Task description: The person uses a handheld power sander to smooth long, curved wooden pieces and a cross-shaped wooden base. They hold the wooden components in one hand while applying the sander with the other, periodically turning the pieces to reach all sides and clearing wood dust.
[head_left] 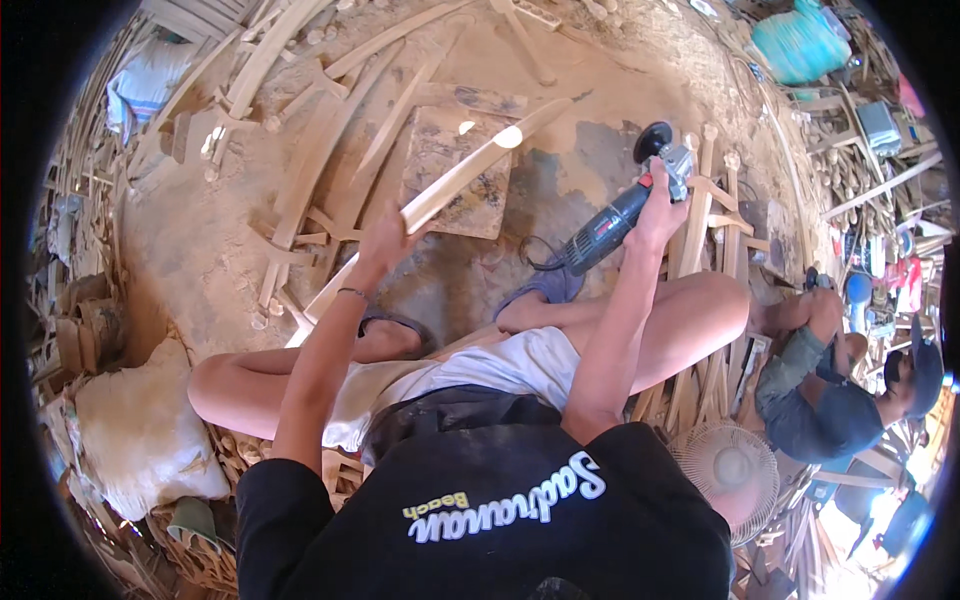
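My left hand (385, 240) is closed around a long, slightly curved strip of pale wood (455, 186), shaped like a sword blade. The strip slants from beside my left knee up toward the far middle. In my right hand (660, 205) is an angle grinder (605, 230), gripped near its head. Its round dark disc (653, 143) points away from me, apart from the wood. A short dark cord curls from the grinder's rear end. Below the strip, a worn, stained board (455, 215) lies on the dusty floor between my feet.
Wooden sword-shaped pieces with crossguards lie left (300, 200) and right (690, 245) of me. A round fan (728, 475) stands by my right side. Another person (825, 405) sits at the right. A pale sack (150, 430) is at my left, a turquoise bag (800, 45) far right.
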Demonstrator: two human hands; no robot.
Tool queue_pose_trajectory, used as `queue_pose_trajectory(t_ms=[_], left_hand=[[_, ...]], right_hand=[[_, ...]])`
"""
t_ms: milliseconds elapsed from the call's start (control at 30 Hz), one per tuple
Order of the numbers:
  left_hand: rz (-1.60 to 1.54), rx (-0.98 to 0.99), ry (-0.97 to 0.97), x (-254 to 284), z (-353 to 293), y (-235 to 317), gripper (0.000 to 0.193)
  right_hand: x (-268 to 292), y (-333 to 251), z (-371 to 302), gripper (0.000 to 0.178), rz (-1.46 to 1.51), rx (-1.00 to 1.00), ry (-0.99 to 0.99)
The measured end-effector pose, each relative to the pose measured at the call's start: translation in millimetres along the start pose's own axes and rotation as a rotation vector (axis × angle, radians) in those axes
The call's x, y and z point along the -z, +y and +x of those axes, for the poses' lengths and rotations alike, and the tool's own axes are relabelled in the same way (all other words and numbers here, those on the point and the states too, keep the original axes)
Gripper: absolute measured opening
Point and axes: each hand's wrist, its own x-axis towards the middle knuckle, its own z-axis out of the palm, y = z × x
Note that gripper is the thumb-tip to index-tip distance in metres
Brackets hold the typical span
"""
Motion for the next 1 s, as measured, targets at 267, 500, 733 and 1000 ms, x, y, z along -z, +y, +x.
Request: queue_pose_trajectory(t_ms=[267, 500, 733, 1000], left_hand=[[-0.041, 0.175, -0.122, -28, -56, -58, 0.079], [0.128, 0.166, 0.12, -64, -72, -85, 0.049], [0.092, 0.253, 0.08, -79, -70, -99, 0.046], [0.077, 0.271, 0.087, -74, -72, -91, 0.049]], right_hand=[[-24, -2, -32, 0.08, -0.28, 0.063, -0.11], [-56, 31, -113, 0.086, -1.049, 0.386, -0.754], [-63, 81, -180, 0.09, -1.253, 0.467, -1.219], [-66, 68, -128, 0.091, -1.345, 0.327, -1.081]])
